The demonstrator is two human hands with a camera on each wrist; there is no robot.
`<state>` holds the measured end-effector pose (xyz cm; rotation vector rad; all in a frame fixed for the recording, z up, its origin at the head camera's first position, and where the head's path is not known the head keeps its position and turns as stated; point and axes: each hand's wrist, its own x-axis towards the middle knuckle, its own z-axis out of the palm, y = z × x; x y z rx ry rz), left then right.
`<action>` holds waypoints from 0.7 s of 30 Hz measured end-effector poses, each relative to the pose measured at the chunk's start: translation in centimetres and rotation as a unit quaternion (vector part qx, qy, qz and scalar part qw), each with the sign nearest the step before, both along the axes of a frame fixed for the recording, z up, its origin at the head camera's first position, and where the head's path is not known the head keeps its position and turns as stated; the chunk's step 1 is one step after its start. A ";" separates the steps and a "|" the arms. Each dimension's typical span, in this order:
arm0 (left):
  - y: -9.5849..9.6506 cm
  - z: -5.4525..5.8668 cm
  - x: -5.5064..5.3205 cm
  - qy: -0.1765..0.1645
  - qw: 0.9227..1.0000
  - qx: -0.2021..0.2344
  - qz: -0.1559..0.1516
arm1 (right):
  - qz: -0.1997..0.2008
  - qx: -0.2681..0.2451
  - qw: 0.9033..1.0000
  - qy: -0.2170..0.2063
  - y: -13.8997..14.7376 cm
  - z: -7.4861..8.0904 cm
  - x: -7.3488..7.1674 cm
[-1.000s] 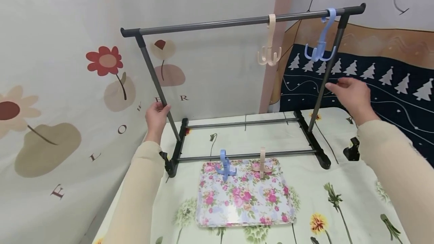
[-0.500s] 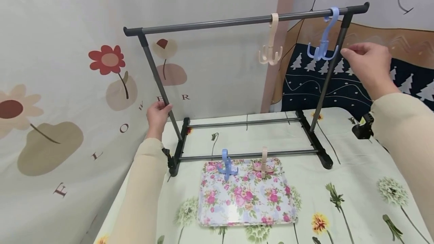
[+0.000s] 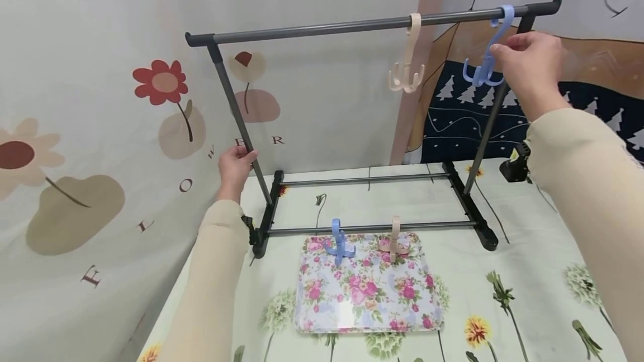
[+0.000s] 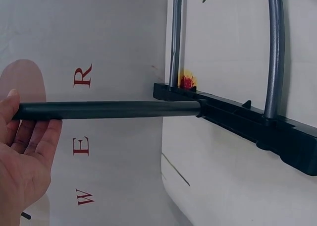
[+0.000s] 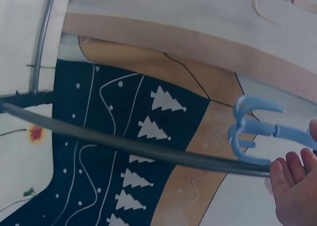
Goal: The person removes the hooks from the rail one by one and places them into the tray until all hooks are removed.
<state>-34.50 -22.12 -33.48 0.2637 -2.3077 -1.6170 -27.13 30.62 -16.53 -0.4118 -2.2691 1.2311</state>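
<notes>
My left hand [image 3: 235, 171] grips the left upright post [image 4: 109, 110] of a dark grey metal rack; the left wrist view has thumb and fingers around it. High on the right, my right hand [image 3: 533, 68] is at the stem of a light blue multi-prong hook [image 3: 484, 71] hanging from the top bar [image 3: 312, 31]. In the right wrist view, thumb and fingers [image 5: 297, 174] lie either side of the blue stem, partly cut off by the frame. A beige multi-prong hook [image 3: 406, 66] hangs to its left on the same bar, untouched.
Below, a flowered tray [image 3: 367, 300] lies on the flower-patterned tablecloth [image 3: 533, 306]. Another blue hook [image 3: 339, 247] and a beige hook [image 3: 394, 244] lie at its far edge, by the rack's lower front bar [image 3: 427, 225]. A patterned curtain [image 3: 322, 105] hangs behind.
My right hand has risen from beside the right post, then moved left to the hanging blue hook. The left hand stays on its post. The view has shifted slightly.
</notes>
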 end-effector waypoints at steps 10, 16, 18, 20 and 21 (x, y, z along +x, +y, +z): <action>0.6 -0.3 0.3 0.003 1.000 0.001 0.010 | -0.024 -0.033 0.999 0.008 -0.4 0.0 -1.5; 1.4 -0.4 0.2 0.005 1.000 0.011 0.007 | -0.021 -0.049 0.998 0.015 0.5 0.1 -1.6; 1.6 -0.4 0.2 0.006 1.000 0.011 0.006 | -0.023 -0.052 0.998 0.023 0.9 0.1 -1.6; 1.7 -0.4 0.3 0.005 1.000 0.011 0.006 | -0.025 -0.051 0.998 0.027 1.1 0.0 -1.6; 1.8 -0.4 0.3 0.005 1.000 0.010 0.006 | -0.027 -0.051 0.998 0.030 1.2 0.0 -1.6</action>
